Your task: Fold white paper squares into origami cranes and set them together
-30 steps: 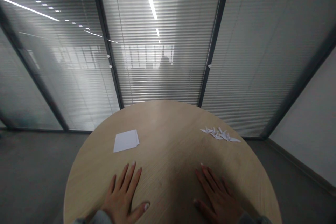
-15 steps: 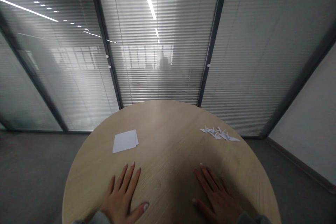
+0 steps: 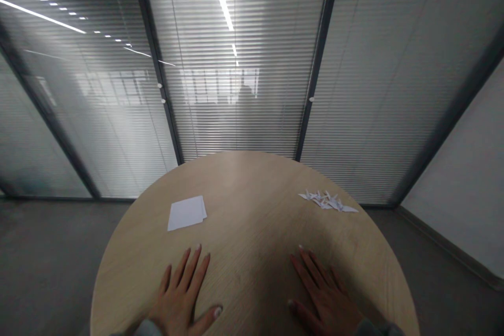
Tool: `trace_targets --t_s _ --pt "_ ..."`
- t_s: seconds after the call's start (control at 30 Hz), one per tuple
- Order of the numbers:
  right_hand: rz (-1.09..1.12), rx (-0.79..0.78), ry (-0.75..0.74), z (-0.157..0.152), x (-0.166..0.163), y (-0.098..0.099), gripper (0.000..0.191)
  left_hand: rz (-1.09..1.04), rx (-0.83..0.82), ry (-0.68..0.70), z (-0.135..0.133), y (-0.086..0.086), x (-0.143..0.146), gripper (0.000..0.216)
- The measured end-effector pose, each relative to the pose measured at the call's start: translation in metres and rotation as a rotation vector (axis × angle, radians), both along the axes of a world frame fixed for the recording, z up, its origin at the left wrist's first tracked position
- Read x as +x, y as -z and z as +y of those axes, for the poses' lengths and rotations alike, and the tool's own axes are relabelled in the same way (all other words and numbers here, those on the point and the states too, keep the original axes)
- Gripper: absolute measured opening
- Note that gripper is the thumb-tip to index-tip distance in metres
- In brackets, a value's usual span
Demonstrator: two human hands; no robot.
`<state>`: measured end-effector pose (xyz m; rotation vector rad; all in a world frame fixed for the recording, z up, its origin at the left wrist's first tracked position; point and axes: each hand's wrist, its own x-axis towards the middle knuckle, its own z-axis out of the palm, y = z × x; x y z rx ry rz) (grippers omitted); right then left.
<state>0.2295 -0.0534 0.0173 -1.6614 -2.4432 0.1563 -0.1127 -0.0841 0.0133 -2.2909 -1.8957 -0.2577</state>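
Resting palm down on a pale wooden table (image 3: 244, 184) with a rounded edge, the left hand (image 3: 177, 302) had its fingers spread and its thumb stretched inward. The right hand (image 3: 333, 302) lay flat too, well apart from it, fingers slightly fanned, thumb also turned inward. Grey cuffs (image 3: 148, 327) showed at both wrists. Just beyond the left hand, near but apart from it, sat white paper sheets (image 3: 185, 213), one jutting out past another on the right. Beyond the right hand, close to the table's far right edge, small folded paper cranes (image 3: 326, 202) lay clustered, their points sticking out. Behind the table stood glass panels with horizontal blinds (image 3: 240, 128), divided by dark frames (image 3: 155, 55); grey floor (image 3: 59, 252) showed on either side.
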Motion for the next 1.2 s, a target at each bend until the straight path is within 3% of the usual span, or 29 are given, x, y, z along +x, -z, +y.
trace_targets --t_s 0.3,0.47,0.57,0.73,1.2 --pt "0.039 0.041 -0.008 0.002 0.002 0.007 0.073 0.007 0.018 0.001 0.002 0.003 0.001 0.079" --pt "-0.013 -0.041 0.001 0.0 -0.002 -0.007 0.074 0.003 0.034 0.009 0.002 0.005 0.0 0.08" --pt "0.0 -0.013 0.004 0.0 -0.003 -0.007 0.072 -0.002 0.027 0.006 0.001 0.004 0.001 0.079" --pt "0.018 0.025 -0.009 0.001 0.0 0.001 0.073 -0.006 -0.026 -0.005 0.002 0.0 0.0 0.078" --pt "-0.006 0.027 0.03 -0.002 -0.003 -0.017 0.075 -0.033 -0.009 0.011 -0.001 -0.016 -0.001 0.065"
